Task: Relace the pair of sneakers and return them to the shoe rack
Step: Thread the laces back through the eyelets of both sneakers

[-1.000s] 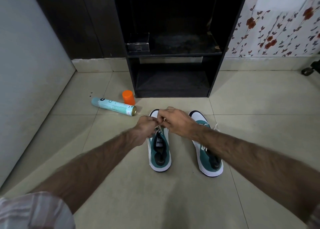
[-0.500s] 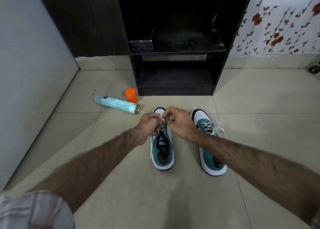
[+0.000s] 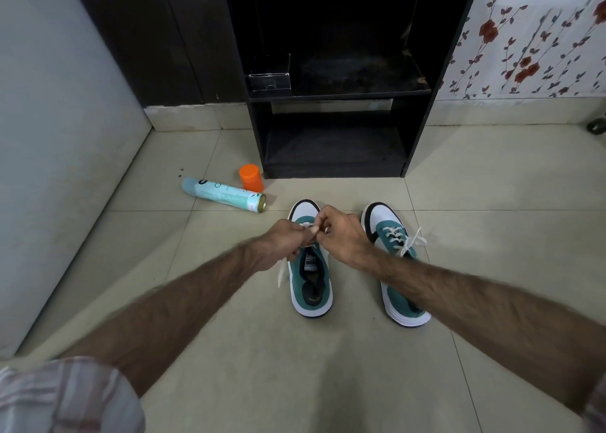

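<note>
Both hands, left hand (image 3: 284, 241) and right hand (image 3: 341, 232), pinching the white lace (image 3: 306, 226) over the left sneaker (image 3: 311, 268); drawn closer together than a second ago. Tightening likely. Right sneaker (image 3: 393, 255) beside, already tied; shoe rack (image 3: 331, 105) beyond the fingers.

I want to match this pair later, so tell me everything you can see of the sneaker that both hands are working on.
The left sneaker is teal with a white toe cap edged in black and a white sole. It stands upright on the tiled floor, toe toward the black shoe rack, beside its already laced mate. Its tongue label and dark insole show. The left hand and right hand pinch its white lace over the front eyelets; one loose end trails off its left side.
</note>
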